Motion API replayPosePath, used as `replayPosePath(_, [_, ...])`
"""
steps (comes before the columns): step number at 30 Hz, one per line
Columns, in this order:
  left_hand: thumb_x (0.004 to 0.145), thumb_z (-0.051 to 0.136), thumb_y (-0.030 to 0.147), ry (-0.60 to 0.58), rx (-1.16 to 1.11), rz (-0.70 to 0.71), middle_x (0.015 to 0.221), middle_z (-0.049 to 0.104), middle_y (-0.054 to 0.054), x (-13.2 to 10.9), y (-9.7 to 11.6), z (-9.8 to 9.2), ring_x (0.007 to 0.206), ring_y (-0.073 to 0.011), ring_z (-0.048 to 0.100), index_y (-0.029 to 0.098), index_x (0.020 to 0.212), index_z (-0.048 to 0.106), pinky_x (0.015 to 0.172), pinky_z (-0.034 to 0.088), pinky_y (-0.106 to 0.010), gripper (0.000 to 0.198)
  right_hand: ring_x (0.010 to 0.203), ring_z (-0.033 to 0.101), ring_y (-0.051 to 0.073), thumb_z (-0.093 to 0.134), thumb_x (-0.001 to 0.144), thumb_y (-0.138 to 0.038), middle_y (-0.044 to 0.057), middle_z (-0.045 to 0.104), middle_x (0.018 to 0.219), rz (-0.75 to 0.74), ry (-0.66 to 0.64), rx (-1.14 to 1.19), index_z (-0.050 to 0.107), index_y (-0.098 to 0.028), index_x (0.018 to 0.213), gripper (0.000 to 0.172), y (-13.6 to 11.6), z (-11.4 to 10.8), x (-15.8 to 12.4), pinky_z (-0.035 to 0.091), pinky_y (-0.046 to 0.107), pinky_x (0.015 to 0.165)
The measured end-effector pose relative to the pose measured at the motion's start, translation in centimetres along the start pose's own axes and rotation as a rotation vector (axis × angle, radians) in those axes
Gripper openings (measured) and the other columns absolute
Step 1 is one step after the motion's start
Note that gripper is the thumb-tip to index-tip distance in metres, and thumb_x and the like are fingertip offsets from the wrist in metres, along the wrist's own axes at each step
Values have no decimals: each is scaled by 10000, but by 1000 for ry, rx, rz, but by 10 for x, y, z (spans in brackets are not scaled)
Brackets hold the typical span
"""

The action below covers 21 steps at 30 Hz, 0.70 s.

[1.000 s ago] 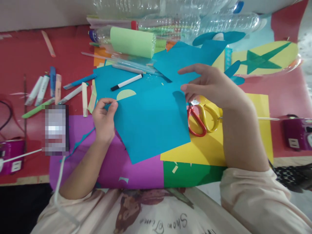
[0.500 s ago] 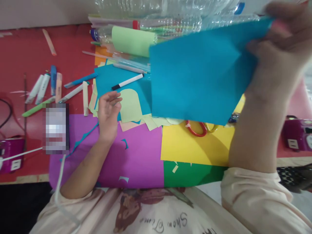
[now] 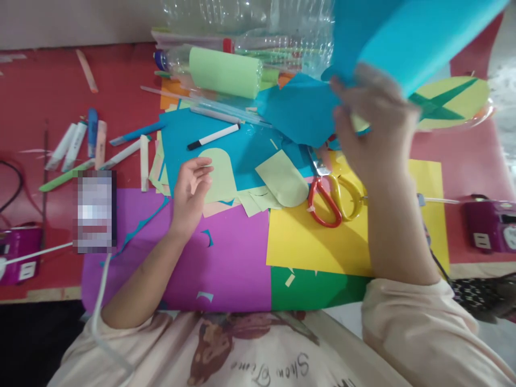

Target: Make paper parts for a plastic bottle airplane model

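Observation:
My right hand point(image 3: 373, 121) is raised above the table and closed on the lower edge of a blue paper sheet point(image 3: 407, 35), which hangs in the air at the top right. My left hand point(image 3: 191, 188) lies on the table with its fingers loosely spread, touching a pale green rounded paper cutout point(image 3: 220, 174). A second pale green cutout point(image 3: 282, 177) lies just right of it. Another blue sheet point(image 3: 242, 145) lies flat beneath the cutouts, with a black-capped white marker point(image 3: 213, 136) on it. Red and yellow scissors point(image 3: 332, 193) lie below my right hand.
Purple point(image 3: 226, 269), yellow point(image 3: 314, 242) and green point(image 3: 314, 287) sheets cover the near table. Several markers point(image 3: 92, 148) lie at the left beside a phone point(image 3: 94, 212). Clear plastic bottles point(image 3: 250, 32) and a green paper roll point(image 3: 223, 71) stand at the back. A purple device point(image 3: 489, 223) sits far right.
My right hand lifted the blue sheet off the table and swung it up and right, uncovering the pale green cutouts and the scissors. My left hand let go and opened.

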<state>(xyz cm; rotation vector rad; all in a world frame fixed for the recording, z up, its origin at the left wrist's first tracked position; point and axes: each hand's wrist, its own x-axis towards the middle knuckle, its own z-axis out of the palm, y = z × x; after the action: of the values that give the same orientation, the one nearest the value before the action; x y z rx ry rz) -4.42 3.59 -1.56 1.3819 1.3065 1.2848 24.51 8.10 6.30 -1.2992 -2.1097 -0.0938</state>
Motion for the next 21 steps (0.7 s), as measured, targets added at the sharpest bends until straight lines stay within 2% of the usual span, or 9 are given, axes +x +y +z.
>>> replayPosePath(1, [798, 663, 430, -22, -34, -49, 1200, 636, -63, 0, 1, 1, 1108, -239, 621, 259, 1034, 607, 1022, 466, -440, 296, 1269, 570, 239, 431, 961, -199, 104, 690, 1227, -64, -101, 5, 672, -111, 1188, 343, -8, 5, 0, 449, 423, 1105])
replayPosePath(4, [759, 674, 505, -137, -225, -260, 1252, 626, -83, 0, 8, 3, 1164, -264, 606, 256, 1067, 597, 1061, 429, -465, 403, 1250, 584, 263, 480, 954, -225, 112, 670, 1267, -203, -463, 92, 676, -132, 1167, 304, -31, 15, -7, 505, 461, 1044])
replayPosePath(7, [749, 604, 652, -291, -441, -497, 1310, 606, -126, -2, 18, 5, 1253, -314, 552, 228, 1160, 575, 1044, 440, -497, 592, 1217, 605, 260, 525, 942, -233, 120, 680, 1248, -349, -690, 128, 705, -134, 1080, 247, -55, 17, -17, 519, 426, 1020])
replayPosePath(10, [669, 590, 773, -396, -531, -668, 1276, 632, -145, -3, 26, 6, 1278, -371, 520, 195, 1204, 564, 995, 479, -507, 788, 1195, 617, 249, 547, 929, -183, 119, 691, 1224, -441, -778, 119, 716, -128, 1038, 209, -75, 16, -27, 515, 401, 1016])
replayPosePath(12, [608, 611, 808, -447, -529, -701, 1205, 672, -134, -4, 27, 7, 1285, -395, 504, 186, 1185, 586, 980, 493, -502, 849, 1202, 610, 257, 556, 924, -174, 116, 673, 1259, -465, -794, 103, 735, -126, 973, 191, -86, 16, -34, 500, 409, 1034])
replayPosePath(15, [568, 611, 835, -478, -503, -653, 1065, 720, -120, -4, 23, 8, 1261, -401, 528, 199, 1070, 651, 921, 533, -496, 811, 1224, 592, 281, 583, 909, -174, 112, 652, 1295, -455, -801, 71, 759, -135, 899, 180, -97, 18, -44, 494, 417, 1040])
replayPosePath(19, [558, 660, 809, -363, -424, -549, 821, 738, -101, -5, 16, 8, 1080, -375, 659, 227, 840, 682, 767, 587, -469, 647, 1216, 596, 286, 609, 888, -167, 86, 701, 1211, -443, -841, 91, 766, -163, 835, 166, -104, 21, -53, 510, 405, 1021])
replayPosePath(21, [595, 642, 805, -339, -400, -514, 780, 736, -98, -6, 14, 7, 1046, -361, 677, 228, 787, 680, 754, 590, -456, 609, 1194, 613, 268, 599, 896, -176, 75, 709, 1195, -454, -835, 131, 757, -164, 865, 162, -105, 21, -55, 518, 392, 1016])
